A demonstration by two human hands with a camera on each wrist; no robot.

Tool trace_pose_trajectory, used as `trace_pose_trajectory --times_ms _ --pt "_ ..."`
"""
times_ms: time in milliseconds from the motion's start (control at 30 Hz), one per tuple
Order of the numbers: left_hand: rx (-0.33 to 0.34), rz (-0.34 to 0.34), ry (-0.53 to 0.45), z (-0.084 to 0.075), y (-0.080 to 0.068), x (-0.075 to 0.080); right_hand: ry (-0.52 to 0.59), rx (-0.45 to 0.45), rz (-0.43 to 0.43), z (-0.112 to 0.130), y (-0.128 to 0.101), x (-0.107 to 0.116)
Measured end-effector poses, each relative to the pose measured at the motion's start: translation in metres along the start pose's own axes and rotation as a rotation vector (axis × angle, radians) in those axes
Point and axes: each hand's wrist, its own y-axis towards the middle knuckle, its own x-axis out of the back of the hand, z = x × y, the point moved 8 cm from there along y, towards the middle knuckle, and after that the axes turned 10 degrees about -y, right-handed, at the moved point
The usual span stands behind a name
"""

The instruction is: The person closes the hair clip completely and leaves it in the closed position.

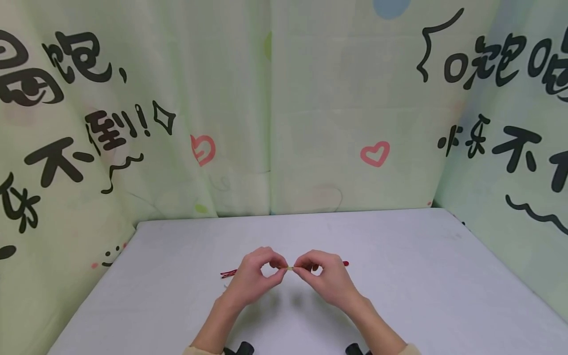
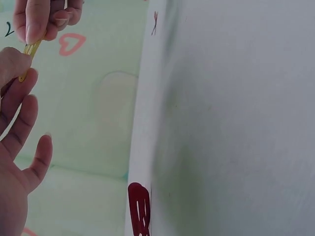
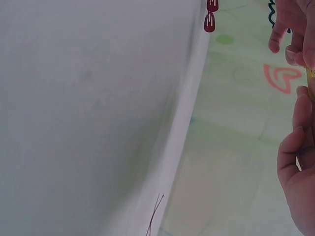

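Observation:
A small yellow snap hair clip [image 1: 290,268] is held level between both hands above the table. My left hand [image 1: 256,276] pinches one end between thumb and forefinger, and my right hand [image 1: 326,276] pinches the other end the same way. In the left wrist view the slotted yellow clip [image 2: 33,48] shows between the fingertips; the fingers cover both its ends. Behind the left hand lies a dark red hair clip [image 1: 228,273], partly hidden. Past the right hand the tip of a red thing [image 1: 346,264] peeks out; in the right wrist view it appears as thin dark red strands [image 3: 155,214].
A white-covered table [image 1: 399,246] stretches beneath the hands. Printed pale green curtains [image 1: 310,98] hang along its back and sides. Two black objects, one on the left [image 1: 245,348] and one on the right [image 1: 353,349], show at the bottom edge beside the forearms.

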Motion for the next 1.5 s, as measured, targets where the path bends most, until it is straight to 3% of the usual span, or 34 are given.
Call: trace_pose_trajectory --times_ms 300,733,867,1100,1267,1500 --pt "0.049 -0.047 0.033 0.003 0.001 0.001 -0.029 -0.052 0.008 -0.003 0.004 -0.002" --pt "0.103 -0.028 0.050 0.005 0.003 0.000 -0.036 -0.096 0.050 -0.006 0.003 -0.002" --pt "0.134 -0.039 0.057 0.006 0.002 0.000 -0.066 -0.038 0.043 -0.002 0.002 -0.001" --pt "0.216 -0.048 0.015 0.007 0.003 0.001 -0.161 0.168 -0.020 0.008 0.001 -0.001" --pt "0.223 -0.048 -0.023 0.006 0.002 0.003 -0.253 0.291 -0.053 0.016 0.000 0.001" --pt "0.193 -0.010 -0.041 0.008 -0.003 0.005 -0.237 0.309 -0.035 0.019 0.001 0.003"
